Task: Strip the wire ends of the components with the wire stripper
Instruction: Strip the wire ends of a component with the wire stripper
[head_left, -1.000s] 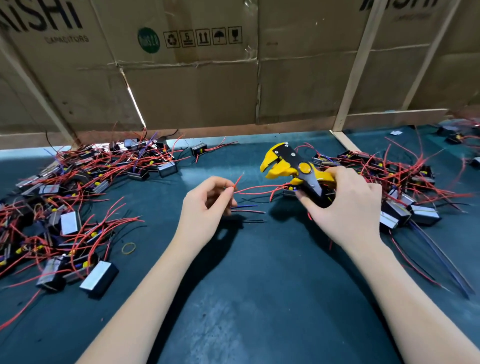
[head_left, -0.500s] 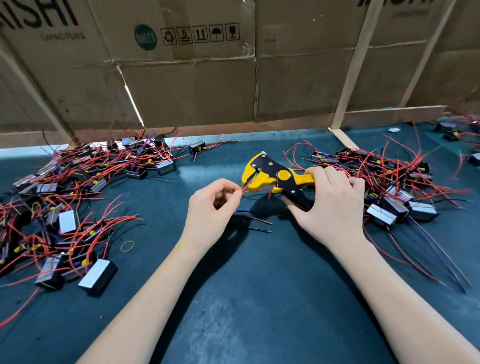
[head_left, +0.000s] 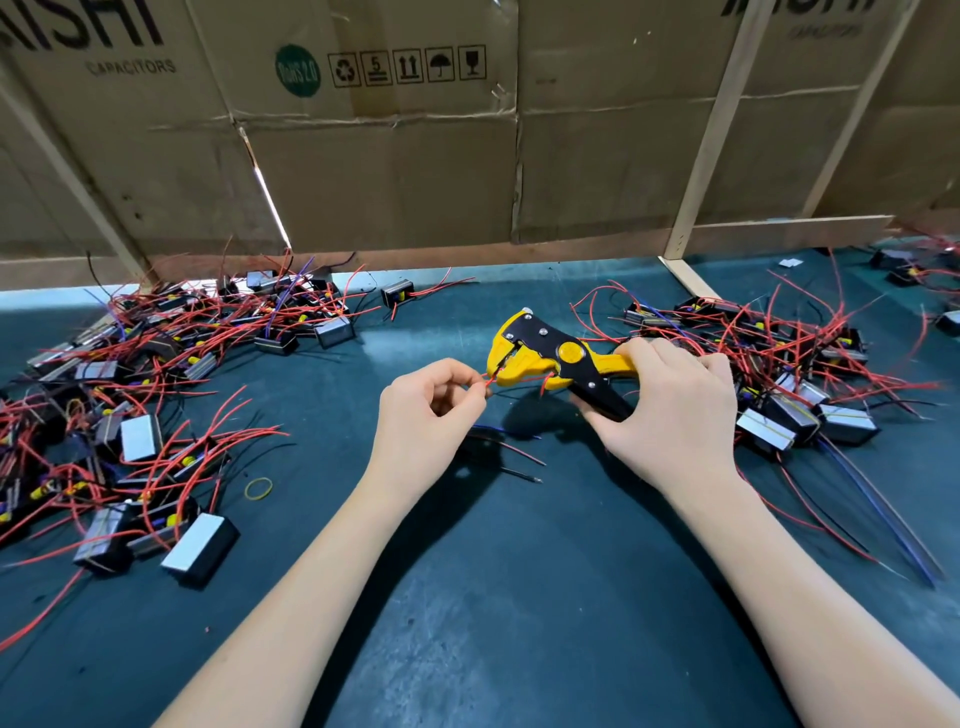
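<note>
Two hands busy: our left hand (head_left: 426, 410) pinches a red wire (head_left: 488, 381) into the stripper (head_left: 550, 361) our right hand (head_left: 670, 410) grips; feeding it shallow risks a missed strip.

My 2 forearms are bare right up to the bottom edge of the view, with no sleeve or cuff showing on either. My left hand (head_left: 427, 410) has no glove, and I can see no ring on its fingers or band at the wrist. My right hand (head_left: 670, 410) is just as bare: no glove, ring or watch that I can see. The nails I can make out are short and plain.
</note>
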